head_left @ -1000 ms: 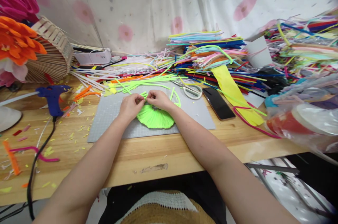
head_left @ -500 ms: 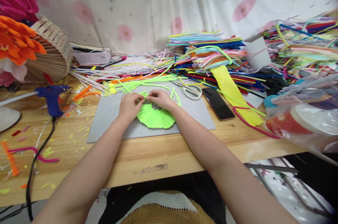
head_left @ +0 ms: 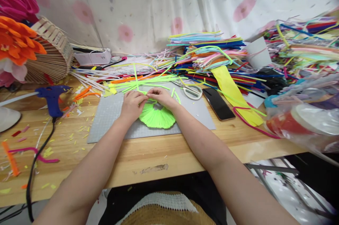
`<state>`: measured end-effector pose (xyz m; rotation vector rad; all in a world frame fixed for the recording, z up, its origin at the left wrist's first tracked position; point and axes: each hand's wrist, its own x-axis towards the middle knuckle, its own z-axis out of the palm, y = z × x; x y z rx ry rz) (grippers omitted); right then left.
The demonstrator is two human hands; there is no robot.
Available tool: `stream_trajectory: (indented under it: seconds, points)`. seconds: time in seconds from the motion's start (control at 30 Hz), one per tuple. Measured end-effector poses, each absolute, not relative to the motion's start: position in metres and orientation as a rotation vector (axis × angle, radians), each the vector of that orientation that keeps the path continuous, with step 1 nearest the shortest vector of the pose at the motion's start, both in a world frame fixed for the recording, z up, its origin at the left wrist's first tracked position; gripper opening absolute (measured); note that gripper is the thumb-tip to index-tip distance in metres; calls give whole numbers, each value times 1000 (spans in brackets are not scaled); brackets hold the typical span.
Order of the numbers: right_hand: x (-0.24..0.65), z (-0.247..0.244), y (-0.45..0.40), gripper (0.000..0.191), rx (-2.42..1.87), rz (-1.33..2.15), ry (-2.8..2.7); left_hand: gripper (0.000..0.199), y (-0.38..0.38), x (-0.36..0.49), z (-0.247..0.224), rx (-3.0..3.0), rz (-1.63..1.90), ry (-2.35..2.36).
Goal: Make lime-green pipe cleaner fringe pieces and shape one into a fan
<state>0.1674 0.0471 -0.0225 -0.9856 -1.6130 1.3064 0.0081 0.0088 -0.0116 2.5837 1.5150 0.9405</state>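
A neon green fan-shaped piece of pipe cleaners point(head_left: 157, 117) lies on the grey cutting mat point(head_left: 106, 122), partly under my hands. My left hand point(head_left: 133, 104) pinches a green pipe cleaner at the upper left of the piece; one green strand point(head_left: 136, 76) stands up above that hand. Touching it, my right hand point(head_left: 160, 97) has thumb and fingers pressed together on the same green material. The fingertips of both hands meet, so the exact grip point is hidden. Loose green pipe cleaners point(head_left: 156, 85) lie just behind.
Scissors point(head_left: 192, 92) and a black phone point(head_left: 218, 104) lie right of my hands, beside a yellow strip point(head_left: 235, 94). A blue glue gun point(head_left: 53, 99) with its cord is at left. Pipe cleaner bundles point(head_left: 212, 53) line the back. A plastic-wrapped cup point(head_left: 291, 122) is far right.
My left hand has turned and shifted slightly right, closer to the right hand. A green strand now sticks up above it. The fan-shaped piece has moved slightly.
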Motion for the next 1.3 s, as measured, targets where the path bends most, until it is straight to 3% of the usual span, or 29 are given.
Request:
stream_trajectory:
  seconds: [0.3, 0.53, 0.9, 1.13, 1.3]
  points:
    - [163, -39, 63, 11, -1348, 972, -1232, 21, 13, 4, -10, 2682, 739, 1464]
    - [160, -40, 61, 12, -1232, 1037, -1248, 24, 9, 4, -6, 2687, 638, 1446]
    - [165, -21, 43, 22, -1031, 1420, -1497, 24, 9, 7, -16, 2539, 629, 1391]
    - [164, -34, 48, 10, -1320, 1011, -1499, 17, 9, 8, -16, 2570, 659, 1417]
    - [164, -32, 46, 12, -1414, 944, -1479, 18, 9, 8, -14, 2560, 617, 1459]
